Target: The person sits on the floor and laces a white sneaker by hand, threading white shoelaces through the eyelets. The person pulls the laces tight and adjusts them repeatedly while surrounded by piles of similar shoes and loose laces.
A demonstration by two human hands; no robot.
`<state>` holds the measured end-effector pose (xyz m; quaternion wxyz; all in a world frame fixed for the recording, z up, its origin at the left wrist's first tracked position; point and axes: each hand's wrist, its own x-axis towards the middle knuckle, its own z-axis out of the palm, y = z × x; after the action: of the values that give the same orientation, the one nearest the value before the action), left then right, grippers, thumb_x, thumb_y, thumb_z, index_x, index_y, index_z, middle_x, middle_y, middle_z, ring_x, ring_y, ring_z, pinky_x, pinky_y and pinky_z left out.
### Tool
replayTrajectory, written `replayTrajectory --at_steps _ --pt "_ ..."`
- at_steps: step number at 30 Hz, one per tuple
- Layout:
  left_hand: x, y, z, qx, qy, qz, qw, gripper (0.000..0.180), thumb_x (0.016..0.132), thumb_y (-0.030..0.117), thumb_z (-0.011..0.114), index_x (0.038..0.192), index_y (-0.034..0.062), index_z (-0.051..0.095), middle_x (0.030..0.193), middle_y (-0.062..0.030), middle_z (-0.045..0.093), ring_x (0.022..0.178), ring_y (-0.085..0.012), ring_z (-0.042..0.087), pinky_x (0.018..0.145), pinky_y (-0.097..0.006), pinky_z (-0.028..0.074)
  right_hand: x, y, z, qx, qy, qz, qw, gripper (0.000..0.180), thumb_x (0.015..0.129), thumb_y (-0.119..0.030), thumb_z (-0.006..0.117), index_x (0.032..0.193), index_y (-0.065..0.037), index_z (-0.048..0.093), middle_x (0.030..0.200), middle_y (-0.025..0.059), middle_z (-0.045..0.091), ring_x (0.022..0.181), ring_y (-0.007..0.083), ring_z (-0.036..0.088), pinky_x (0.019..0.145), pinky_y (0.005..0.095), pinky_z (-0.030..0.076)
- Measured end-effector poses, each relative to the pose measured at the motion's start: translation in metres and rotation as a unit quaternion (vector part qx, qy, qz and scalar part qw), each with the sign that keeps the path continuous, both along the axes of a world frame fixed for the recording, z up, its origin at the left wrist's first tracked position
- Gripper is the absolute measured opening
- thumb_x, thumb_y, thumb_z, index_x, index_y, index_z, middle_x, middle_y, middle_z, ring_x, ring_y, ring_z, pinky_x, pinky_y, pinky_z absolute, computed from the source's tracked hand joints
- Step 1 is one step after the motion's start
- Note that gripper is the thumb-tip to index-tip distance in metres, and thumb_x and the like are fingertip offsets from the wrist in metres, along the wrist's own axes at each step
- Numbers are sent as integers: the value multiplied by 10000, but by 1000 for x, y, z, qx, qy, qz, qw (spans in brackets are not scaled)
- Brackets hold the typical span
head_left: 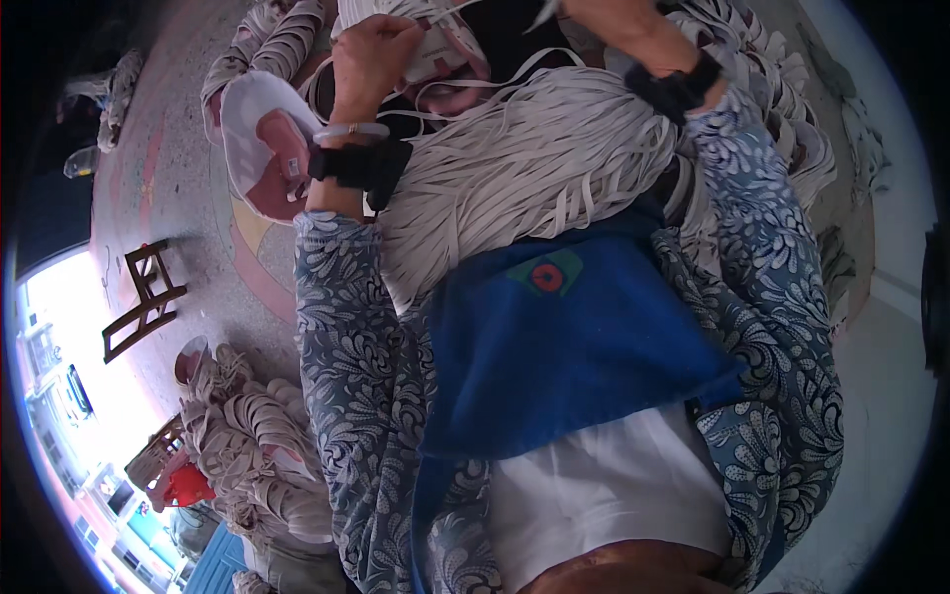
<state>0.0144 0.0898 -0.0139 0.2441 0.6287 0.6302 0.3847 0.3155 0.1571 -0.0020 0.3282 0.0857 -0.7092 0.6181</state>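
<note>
A white and pink shoe [441, 61] sits at the top of the view, with loose white laces across it. Beside its left edge, my left hand [374, 55] is closed, thumb and fingers pinched on a white shoelace. My right hand [618, 22] is up at the top edge, right of the shoe, partly cut off. A short blurred end of white lace [543, 14] sticks out by its fingers, which look closed on it. Over my lap, below both hands, lies a thick bundle of white shoelaces [534, 148] on a blue apron [584, 337].
Left of my left wrist stands a white shoe piece with pink inside [252, 148]. Stacked pale shoes [262, 49] are at the upper left, with more [802, 129] at the right. Another shoe pile [267, 436] and a wooden stool [143, 297] are on the left floor.
</note>
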Motion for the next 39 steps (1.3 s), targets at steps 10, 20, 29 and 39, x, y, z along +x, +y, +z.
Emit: replayTrajectory --at_steps 10,20,29,39 --pt "-59 -18 3 33 -221 81 971 200 870 153 564 974 57 706 874 -55 701 633 -74 557 582 -213 459 20 -8 -25 -274 -128 -261 917 227 994 -187 489 1173 -74 572 1102 98 564 798 170 549 655 354 433" --pt "-186 -138 116 276 215 67 934 223 823 25 570 1036 -4 629 967 -52 636 626 -94 523 592 -215 451 -82 -34 22 197 -436 -378 792 256 977 -194 458 879 13 575 601 96 408 535 200 420 559 382 378" --pt "-205 -188 101 294 437 325 785 290 814 -61 484 1045 20 639 846 -40 615 629 -102 556 509 -260 449 -73 -15 9 371 -423 -433 704 363 977 -196 475 652 -36 453 554 87 300 492 207 377 518 389 350" --pt "-80 -94 51 40 -101 81 991 255 913 118 484 1078 20 653 930 -17 658 725 -60 524 657 -195 416 -70 -9 60 -40 -363 -242 899 331 954 -341 556 812 -42 570 622 -23 434 455 59 343 442 254 310"
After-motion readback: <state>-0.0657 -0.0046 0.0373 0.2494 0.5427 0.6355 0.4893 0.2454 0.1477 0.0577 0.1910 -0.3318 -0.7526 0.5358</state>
